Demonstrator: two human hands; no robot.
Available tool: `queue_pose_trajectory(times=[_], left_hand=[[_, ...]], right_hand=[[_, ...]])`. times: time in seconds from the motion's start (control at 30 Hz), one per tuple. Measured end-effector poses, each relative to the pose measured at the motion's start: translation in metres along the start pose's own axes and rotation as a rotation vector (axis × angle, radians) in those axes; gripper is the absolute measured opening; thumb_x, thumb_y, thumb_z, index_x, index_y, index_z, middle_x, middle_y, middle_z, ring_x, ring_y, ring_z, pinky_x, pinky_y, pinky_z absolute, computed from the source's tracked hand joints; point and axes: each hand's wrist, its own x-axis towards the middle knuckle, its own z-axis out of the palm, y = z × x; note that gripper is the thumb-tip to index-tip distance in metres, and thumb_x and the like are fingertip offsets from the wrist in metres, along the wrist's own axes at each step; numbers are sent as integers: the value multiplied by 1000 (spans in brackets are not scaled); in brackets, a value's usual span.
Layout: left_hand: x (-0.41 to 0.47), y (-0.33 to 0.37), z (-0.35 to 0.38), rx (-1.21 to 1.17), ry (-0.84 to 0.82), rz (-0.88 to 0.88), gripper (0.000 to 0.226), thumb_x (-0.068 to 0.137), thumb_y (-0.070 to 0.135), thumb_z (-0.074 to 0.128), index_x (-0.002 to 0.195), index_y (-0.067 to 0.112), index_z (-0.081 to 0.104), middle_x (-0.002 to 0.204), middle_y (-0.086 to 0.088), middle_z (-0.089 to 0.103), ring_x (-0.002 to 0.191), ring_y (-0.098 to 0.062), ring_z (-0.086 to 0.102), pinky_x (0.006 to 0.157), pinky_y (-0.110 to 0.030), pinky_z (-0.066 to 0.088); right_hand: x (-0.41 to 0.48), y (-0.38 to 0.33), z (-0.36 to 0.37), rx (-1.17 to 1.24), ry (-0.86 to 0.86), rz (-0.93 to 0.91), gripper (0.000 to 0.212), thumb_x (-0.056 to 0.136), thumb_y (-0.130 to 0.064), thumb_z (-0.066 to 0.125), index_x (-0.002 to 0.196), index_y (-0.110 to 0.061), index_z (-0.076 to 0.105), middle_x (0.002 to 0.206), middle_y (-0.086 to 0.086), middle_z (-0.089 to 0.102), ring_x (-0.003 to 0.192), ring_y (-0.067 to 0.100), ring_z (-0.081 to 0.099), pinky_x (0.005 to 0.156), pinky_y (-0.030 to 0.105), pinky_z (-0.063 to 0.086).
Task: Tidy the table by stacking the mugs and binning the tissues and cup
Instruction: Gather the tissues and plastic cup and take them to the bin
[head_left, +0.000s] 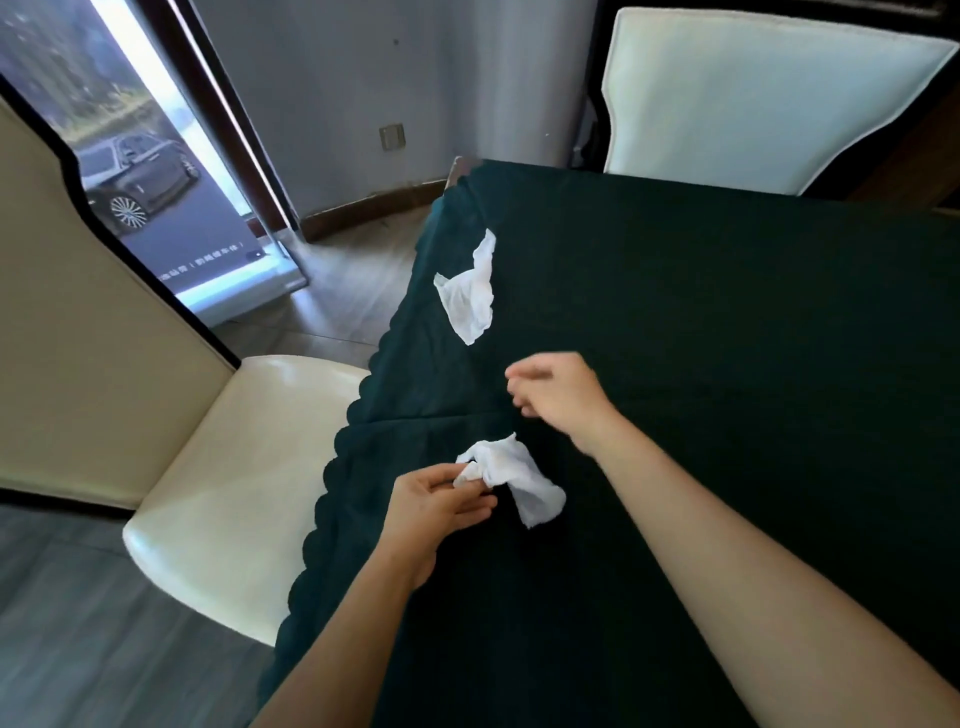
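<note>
Two crumpled white tissues lie on the dark green tablecloth (727, 364). The near tissue (519, 480) sits close to the table's left edge, and my left hand (436, 504) pinches its left end between thumb and fingers. The far tissue (470, 293) lies flat further along the same edge, untouched. My right hand (558, 392) hovers between the two tissues with fingers loosely curled and nothing in it. No mugs, cup or bin are in view.
A cream chair (223, 467) stands at the table's left side, its seat tucked under the scalloped cloth edge. Another cream chair (753, 98) stands at the far side. A poster of a car (140, 176) leans by the wall, over wooden floor.
</note>
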Motion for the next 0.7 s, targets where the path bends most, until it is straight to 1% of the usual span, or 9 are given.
queue_pose_trajectory(times=[0.1, 0.17, 0.23, 0.27, 0.3, 0.37, 0.47, 0.57, 0.7], left_hand=[[2, -4, 0, 7, 5, 33, 15, 94, -2, 70, 99, 5, 82, 95, -20, 82, 90, -31, 81, 76, -29, 65], [3, -4, 0, 1, 1, 36, 16, 94, -1, 70, 97, 7, 83, 94, -18, 83, 92, -32, 81, 77, -31, 65], [6, -3, -1, -11, -21, 24, 16, 94, 0, 70, 96, 8, 84, 95, -18, 83, 92, -31, 81, 80, -33, 65], [6, -1, -2, -26, -37, 12, 16, 94, 0, 70, 97, 8, 84, 96, -18, 83, 93, -31, 81, 81, -33, 66], [5, 1, -4, -42, -55, -3, 16, 95, 0, 69, 99, 7, 83, 97, -18, 83, 94, -31, 81, 82, -33, 65], [3, 4, -9, -82, -91, -43, 17, 98, 2, 67, 105, 6, 82, 102, -18, 82, 98, -30, 80, 85, -34, 65], [-3, 10, -18, -146, -89, -84, 18, 99, 8, 67, 109, 6, 81, 108, -16, 82, 102, -28, 80, 84, -35, 64], [-14, 24, -32, -164, -42, -79, 18, 98, 16, 71, 109, 5, 80, 107, -17, 82, 103, -27, 79, 84, -36, 64], [-45, 56, -45, -194, -23, -1, 16, 98, 21, 71, 106, 9, 77, 100, -11, 80, 94, -22, 77, 81, -33, 64]], right_hand=[[33, -26, 6, -143, 86, -96, 20, 86, -15, 65, 100, -12, 79, 99, 9, 79, 96, 26, 72, 94, 39, 58], [53, -40, 17, -219, 42, -121, 28, 87, -17, 62, 108, -4, 74, 112, 17, 74, 109, 34, 66, 90, 36, 56], [67, -48, 29, -241, -34, -62, 25, 87, -16, 59, 100, -1, 74, 96, 14, 71, 94, 36, 61, 77, 33, 50], [70, -51, 34, -255, -40, -29, 17, 85, -14, 57, 79, -2, 69, 78, 8, 58, 78, 31, 51, 66, 32, 42], [73, -55, 40, -246, -22, -4, 24, 84, -10, 55, 61, -9, 51, 69, 1, 43, 69, 25, 38, 58, 30, 31], [76, -59, 45, -200, 41, -2, 38, 85, -6, 50, 57, -20, 28, 64, -4, 30, 60, 18, 28, 51, 29, 21], [64, -55, 40, -162, 175, -73, 28, 81, -10, 53, 56, -5, 41, 61, 3, 30, 59, 17, 26, 53, 29, 23], [33, -56, 21, -182, 216, -169, 13, 77, -20, 69, 79, -12, 79, 68, -7, 65, 67, 11, 58, 66, 25, 48], [-31, -71, -14, -251, 129, -144, 33, 77, -18, 76, 110, -19, 79, 101, 7, 79, 101, 25, 72, 90, 39, 60]])
